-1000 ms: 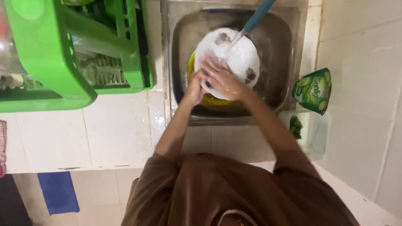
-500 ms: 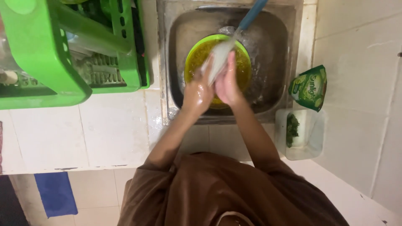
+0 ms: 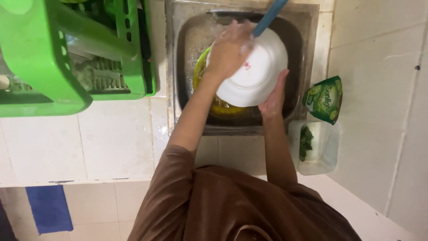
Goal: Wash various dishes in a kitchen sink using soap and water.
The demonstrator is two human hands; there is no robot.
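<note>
I hold a white plate (image 3: 256,73) flat over the metal sink (image 3: 303,53), its underside facing up. My right hand (image 3: 274,96) grips the plate's near rim. My left hand (image 3: 229,49) presses on the plate's upper left part, fingers curled; whether it holds a sponge I cannot tell. Under the plate a yellow-green basin (image 3: 218,105) with soapy water sits in the sink. A blue tap spout (image 3: 269,18) reaches down to the plate's far edge.
A green plastic dish rack (image 3: 49,71) stands on the tiled counter to the left of the sink. A green soap pouch (image 3: 324,98) and a clear tub with a green scrubber (image 3: 312,145) lie to the right. A blue cloth (image 3: 48,209) lies on the floor.
The plate, held nearly edge-on between both hands half a second ago, is now turned flat with its underside up. My left hand moved onto its top, my right to its near rim.
</note>
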